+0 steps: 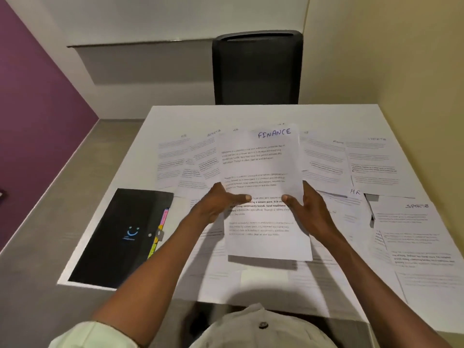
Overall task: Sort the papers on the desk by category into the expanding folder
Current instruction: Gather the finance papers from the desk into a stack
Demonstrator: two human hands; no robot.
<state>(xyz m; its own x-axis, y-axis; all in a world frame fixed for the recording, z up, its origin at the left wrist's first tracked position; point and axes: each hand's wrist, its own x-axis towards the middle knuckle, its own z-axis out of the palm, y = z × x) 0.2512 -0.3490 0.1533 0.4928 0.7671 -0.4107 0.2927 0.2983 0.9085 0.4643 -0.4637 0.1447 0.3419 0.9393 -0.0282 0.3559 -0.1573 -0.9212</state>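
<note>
I hold a printed sheet headed "FINANCE" (263, 167) lifted above the white desk (339, 114), tilted toward me. My left hand (221, 202) grips its left edge and my right hand (303, 204) grips its right edge, thumbs on the front. More sheets may be stacked behind it; I cannot tell. The black expanding folder (120, 234) lies shut at the desk's near left, with coloured tabs (160, 229) showing along its right side. Several printed papers lie spread over the desk, headed "HR" (355, 191) and "SPORTS" (416, 206).
A black office chair (257, 69) stands behind the desk's far edge. A purple wall (37, 109) is on the left, a cream wall on the right. Papers overhang the near desk edge close to my body.
</note>
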